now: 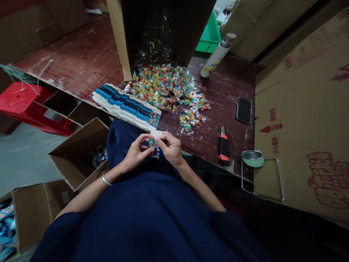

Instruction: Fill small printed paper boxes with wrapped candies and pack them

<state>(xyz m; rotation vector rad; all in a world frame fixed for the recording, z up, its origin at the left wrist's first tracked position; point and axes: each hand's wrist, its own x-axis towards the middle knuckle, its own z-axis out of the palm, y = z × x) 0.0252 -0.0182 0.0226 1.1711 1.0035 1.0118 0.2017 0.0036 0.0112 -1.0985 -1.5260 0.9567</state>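
Close to my lap, at the table's front edge, my left hand [139,151] and my right hand [170,147] pinch a small blue printed card box [153,144] between them. A white flap stands up at its top. Whether anything is inside it cannot be seen. Just beyond my hands a fanned row of blue-and-white flat cartons [127,105] lies along the edge. Behind that, clear little bags of colourful candies [166,85] spill in a heap out of a cardboard box [128,43] tipped on its side. A few candy bags [191,118] lie apart, nearer to me.
To the right are a utility knife [224,147] with its blade out, a phone [243,110], a white flask [218,56] and a green cup [252,159] in a wire holder. Open cardboard boxes [79,156] and a red stool [24,102] stand at left.
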